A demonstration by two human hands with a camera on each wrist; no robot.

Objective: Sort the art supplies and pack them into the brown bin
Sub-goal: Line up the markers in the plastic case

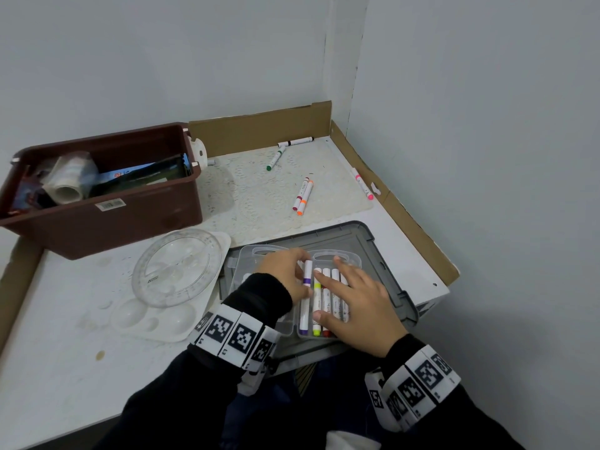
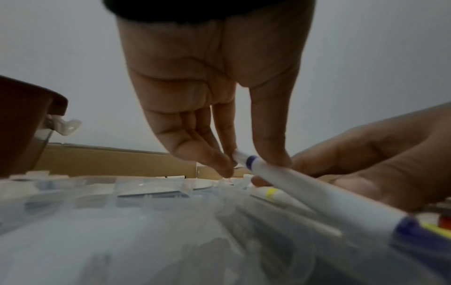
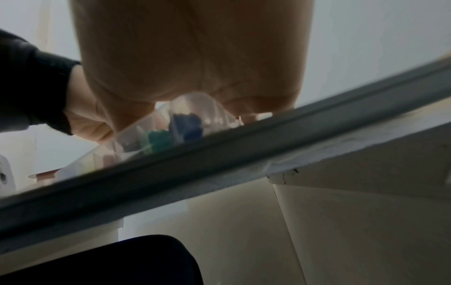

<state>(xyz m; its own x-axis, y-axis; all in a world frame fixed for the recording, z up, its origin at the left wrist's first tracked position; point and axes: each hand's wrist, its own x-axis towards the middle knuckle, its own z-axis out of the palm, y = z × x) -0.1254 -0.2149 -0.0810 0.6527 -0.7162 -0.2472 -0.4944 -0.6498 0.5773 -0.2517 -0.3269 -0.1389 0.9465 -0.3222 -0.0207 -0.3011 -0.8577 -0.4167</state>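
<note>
The brown bin (image 1: 107,219) stands at the back left, holding a tape roll and flat packs. On a grey lid (image 1: 383,254) lies an open clear marker case (image 1: 259,258) (image 2: 146,221). My left hand (image 1: 300,274) (image 2: 249,162) pinches a purple-capped white marker (image 1: 306,293) (image 2: 317,194) over the left end of the row in the case. My right hand (image 1: 344,293) (image 2: 378,154) lies flat, fingers straight, on the yellow marker (image 1: 317,302) (image 2: 270,192) and the others beside it. The right wrist view shows only the palm, the lid edge (image 3: 219,164) and blurred caps.
Loose markers lie on the lace mat behind: a green one (image 1: 275,159), a black one (image 1: 296,141), a red and orange pair (image 1: 302,198), a pink one (image 1: 362,183). A clear round protractor (image 1: 177,267) rests on a white palette (image 1: 152,316) to the left. Cardboard walls edge the table.
</note>
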